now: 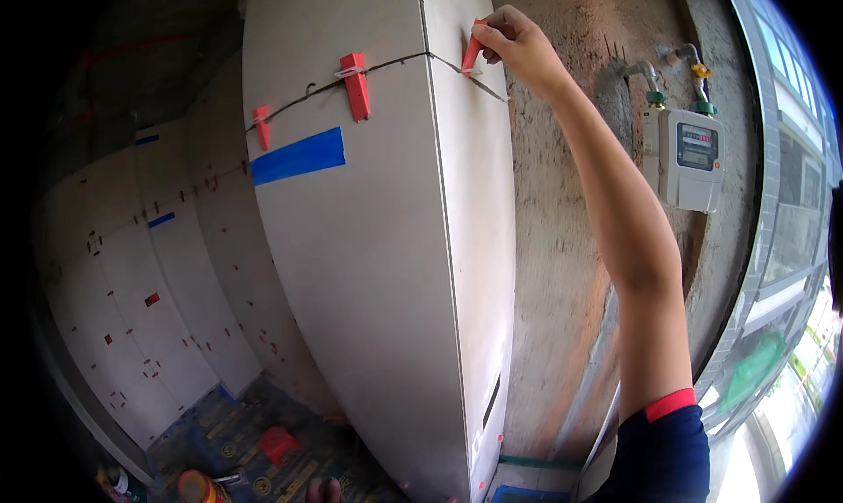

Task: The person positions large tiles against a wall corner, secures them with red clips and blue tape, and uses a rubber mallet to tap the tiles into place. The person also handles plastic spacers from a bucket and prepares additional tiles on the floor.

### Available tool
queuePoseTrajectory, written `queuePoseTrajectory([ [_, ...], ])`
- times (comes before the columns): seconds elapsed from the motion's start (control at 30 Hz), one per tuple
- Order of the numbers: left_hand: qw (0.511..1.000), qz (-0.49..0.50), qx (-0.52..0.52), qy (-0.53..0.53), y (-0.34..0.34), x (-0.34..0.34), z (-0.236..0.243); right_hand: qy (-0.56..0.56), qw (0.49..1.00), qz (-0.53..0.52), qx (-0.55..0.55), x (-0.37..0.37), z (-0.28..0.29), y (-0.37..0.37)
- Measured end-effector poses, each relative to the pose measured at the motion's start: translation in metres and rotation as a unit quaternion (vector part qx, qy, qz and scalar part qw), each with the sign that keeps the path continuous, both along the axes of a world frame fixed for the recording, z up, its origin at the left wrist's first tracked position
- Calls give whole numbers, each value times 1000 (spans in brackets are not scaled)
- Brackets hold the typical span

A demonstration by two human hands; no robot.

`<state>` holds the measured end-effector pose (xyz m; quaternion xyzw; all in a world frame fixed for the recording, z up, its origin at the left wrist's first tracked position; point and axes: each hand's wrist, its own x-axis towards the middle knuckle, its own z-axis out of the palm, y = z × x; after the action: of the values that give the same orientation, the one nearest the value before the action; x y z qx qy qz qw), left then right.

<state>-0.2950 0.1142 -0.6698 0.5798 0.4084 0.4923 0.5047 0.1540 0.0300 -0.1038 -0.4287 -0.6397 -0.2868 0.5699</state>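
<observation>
High on the right face of a tiled column (369, 275), my right hand (520, 48) pinches a red tile-levelling wedge (471, 57) between thumb and fingers. The wedge's lower end meets the horizontal joint at a small clip. On the column's front face, another red wedge (356, 94) sits in a pale clip across the same joint. A smaller red wedge (262, 128) is at the left edge. Below them sticks a strip of blue tape (299, 156). At the bottom edge, only fingertips of what appears to be my left hand (324, 491) show; its grip is hidden.
A white gas meter (694, 159) with pipes hangs on the rough wall (562, 231) right of the column, beside a window (781, 204). A red object (280, 445) and a bucket (197, 487) stand on the covered floor. Tiled walls (132, 283) with several clips lie left.
</observation>
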Motion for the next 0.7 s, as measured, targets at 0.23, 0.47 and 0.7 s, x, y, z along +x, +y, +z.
queuePoseTrajectory([
  [0.23, 995, -89, 42, 15, 1, 70, 97, -35, 999, 25, -9, 5, 4, 10],
  [0.47, 961, -191, 197, -23, 27, 146, 168, -65, 998, 2, 6, -2, 6, 7],
  [0.7, 916, -190, 354, -5, 15, 192, 205, -52, 999, 1, 12, 0, -16, 17],
])
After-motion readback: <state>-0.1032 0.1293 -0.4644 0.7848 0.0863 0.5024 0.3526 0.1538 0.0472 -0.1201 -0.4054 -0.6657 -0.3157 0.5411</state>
